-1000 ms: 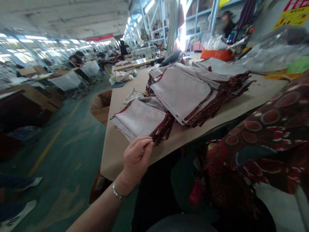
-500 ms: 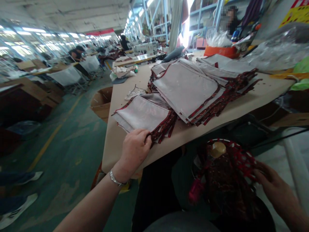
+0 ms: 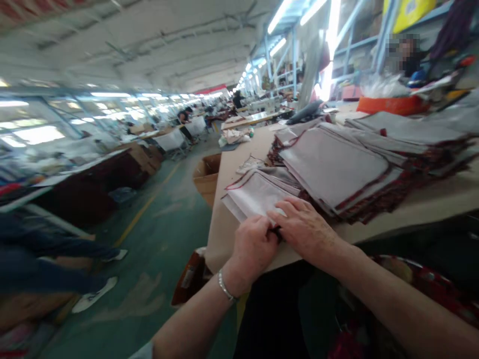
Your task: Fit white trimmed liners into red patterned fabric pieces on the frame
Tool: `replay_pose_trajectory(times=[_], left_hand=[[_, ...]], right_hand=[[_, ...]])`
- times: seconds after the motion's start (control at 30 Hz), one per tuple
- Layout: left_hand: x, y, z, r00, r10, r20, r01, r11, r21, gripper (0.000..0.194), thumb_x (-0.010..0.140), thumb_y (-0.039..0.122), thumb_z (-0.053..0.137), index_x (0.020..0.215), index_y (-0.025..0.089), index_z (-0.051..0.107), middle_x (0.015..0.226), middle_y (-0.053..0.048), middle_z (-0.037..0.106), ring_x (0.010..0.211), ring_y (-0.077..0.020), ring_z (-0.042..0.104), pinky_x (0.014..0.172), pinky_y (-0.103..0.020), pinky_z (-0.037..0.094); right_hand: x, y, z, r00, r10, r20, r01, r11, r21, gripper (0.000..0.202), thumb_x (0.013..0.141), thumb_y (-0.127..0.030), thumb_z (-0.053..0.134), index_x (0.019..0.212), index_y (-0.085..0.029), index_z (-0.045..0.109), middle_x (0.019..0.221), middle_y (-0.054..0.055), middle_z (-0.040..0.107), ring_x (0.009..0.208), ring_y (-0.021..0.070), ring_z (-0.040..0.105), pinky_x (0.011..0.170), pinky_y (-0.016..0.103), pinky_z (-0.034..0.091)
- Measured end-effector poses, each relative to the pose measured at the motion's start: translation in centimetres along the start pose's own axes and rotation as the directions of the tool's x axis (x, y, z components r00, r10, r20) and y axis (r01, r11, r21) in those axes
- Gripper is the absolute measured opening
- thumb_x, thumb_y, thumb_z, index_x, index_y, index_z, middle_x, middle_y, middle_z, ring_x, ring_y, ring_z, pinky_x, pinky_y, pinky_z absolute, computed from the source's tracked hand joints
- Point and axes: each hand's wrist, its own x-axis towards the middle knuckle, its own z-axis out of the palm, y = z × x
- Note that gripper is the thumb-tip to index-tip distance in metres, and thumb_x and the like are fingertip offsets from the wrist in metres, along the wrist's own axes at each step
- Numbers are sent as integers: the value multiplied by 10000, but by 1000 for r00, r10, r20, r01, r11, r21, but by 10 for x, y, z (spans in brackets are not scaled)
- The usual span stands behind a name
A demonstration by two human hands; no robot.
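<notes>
A small stack of pale grey fabric pieces with dark red edging lies near the table's front left corner. My left hand is closed on the near edge of this stack, thumb and fingers pinched together. Right beside it, my right hand is also closed on the fabric edge, its fingertips almost touching the left hand. Both hands cover the pinched edge. To the right and behind lies a larger stack of the same grey pieces, its dark red edges fanned toward me.
The brown-topped table ends at its left and front edges. A cardboard box stands beyond its left edge. A red basket sits low at the right. At the left, a person's legs show in the aisle.
My right hand has come up from the red basket to the small fabric stack, beside my left hand. My left hand stays at the stack's near edge. The view has swung left.
</notes>
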Motion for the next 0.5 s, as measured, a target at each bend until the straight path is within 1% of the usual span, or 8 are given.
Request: replay_pose_trajectory(times=[0.07, 0.13, 0.23, 0.3, 0.33, 0.43, 0.47, 0.5], left_hand=[[-8, -1, -5, 1000, 18, 10, -18, 1000, 19, 99, 703, 114, 509, 701, 201, 557, 739, -33, 626, 740, -181, 573, 675, -296, 413], [-15, -5, -7, 999, 39, 21, -40, 998, 53, 82, 699, 125, 516, 687, 203, 541, 748, -32, 627, 731, -180, 567, 658, -302, 402], [-21, -12, -6, 998, 55, 29, -57, 994, 92, 76, 691, 127, 521, 684, 201, 532, 759, -41, 625, 742, -189, 569, 662, -313, 402], [-21, -16, -2, 998, 53, 37, -56, 995, 78, 86, 697, 120, 515, 712, 200, 543, 772, -51, 628, 759, -199, 575, 673, -321, 410], [-19, -18, -1, 998, 42, 40, -45, 997, 59, 88, 708, 119, 510, 723, 198, 547, 776, -57, 628, 758, -204, 577, 669, -325, 412], [-10, -19, 5, 999, -49, 4, 49, 992, -115, 105, 762, 125, 483, 731, 195, 555, 757, -60, 623, 730, -202, 581, 650, -327, 420], [-6, -17, 6, 994, -108, -28, 98, 966, -241, 114, 779, 128, 477, 740, 196, 560, 726, -45, 613, 704, -190, 579, 639, -318, 425], [-4, -13, 8, 982, -181, -49, 146, 903, -403, 109, 793, 138, 481, 758, 199, 565, 685, -24, 599, 655, -171, 570, 613, -304, 430]], right_hand=[[16, 6, 14, 996, 8, 84, -4, 999, -54, 260, 880, -135, 531, 1110, -185, 641, 1148, 97, 632, 1111, 295, 551, 928, 443, 480], [22, 20, 22, 993, 59, 99, -46, 990, -131, 286, 874, -97, 495, 1105, -168, 648, 1092, 103, 658, 1049, 290, 592, 880, 424, 496], [16, 46, 24, 979, 201, 35, -187, 951, -245, 334, 832, -82, 478, 1113, -150, 646, 1030, 112, 689, 929, 300, 649, 789, 421, 522], [5, 56, 20, 961, 271, -44, -274, 930, -246, 379, 793, -94, 478, 1137, -131, 631, 1031, 124, 705, 861, 301, 679, 734, 419, 542], [-2, 56, 16, 958, 271, -99, -286, 935, -211, 418, 776, -94, 471, 1169, -118, 613, 1056, 132, 707, 866, 295, 689, 739, 413, 553], [-27, 42, 3, 947, 171, -273, -196, 978, -67, 591, 732, -49, 419, 1314, -105, 502, 1197, 135, 669, 1038, 252, 668, 883, 369, 550], [-36, 36, 0, 941, 147, -303, -169, 985, -45, 637, 721, -32, 404, 1350, -111, 465, 1225, 129, 656, 1080, 233, 653, 924, 353, 538], [-46, 29, -3, 941, 145, -307, -166, 985, -45, 661, 717, -18, 394, 1367, -120, 446, 1224, 123, 658, 1082, 220, 653, 934, 342, 536]])
